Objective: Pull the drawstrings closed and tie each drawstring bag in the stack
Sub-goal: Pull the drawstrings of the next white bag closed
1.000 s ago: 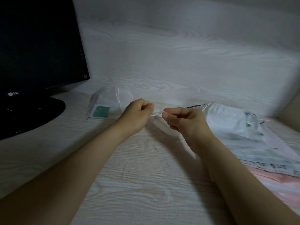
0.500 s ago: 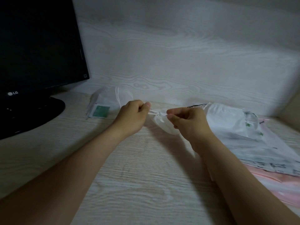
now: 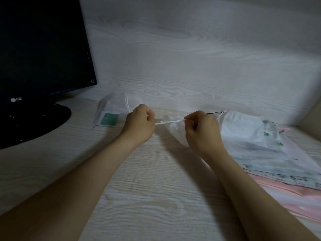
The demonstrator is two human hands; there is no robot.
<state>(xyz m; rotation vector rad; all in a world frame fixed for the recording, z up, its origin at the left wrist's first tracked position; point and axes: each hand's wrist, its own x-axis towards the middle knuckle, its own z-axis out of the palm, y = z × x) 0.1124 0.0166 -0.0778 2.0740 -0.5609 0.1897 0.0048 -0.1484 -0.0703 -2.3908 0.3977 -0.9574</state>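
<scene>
Hands (image 3: pixel 140 124) wider apart | drawstring (image 3: pixel 169 121) taut | bag (image 3: pixel 177 134) white, cinched

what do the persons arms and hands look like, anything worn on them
Both forearms are bare as far as the frame shows, with no sleeve in view. The left hand and right hand wear no gloves, and no ring, watch or bracelet shows at either wrist. Nails look short and plain, though the dim light hides fine detail.

Left hand (image 3: pixel 139 125) and right hand (image 3: pixel 201 130) pull a white drawstring (image 3: pixel 169 121) taut.
</scene>
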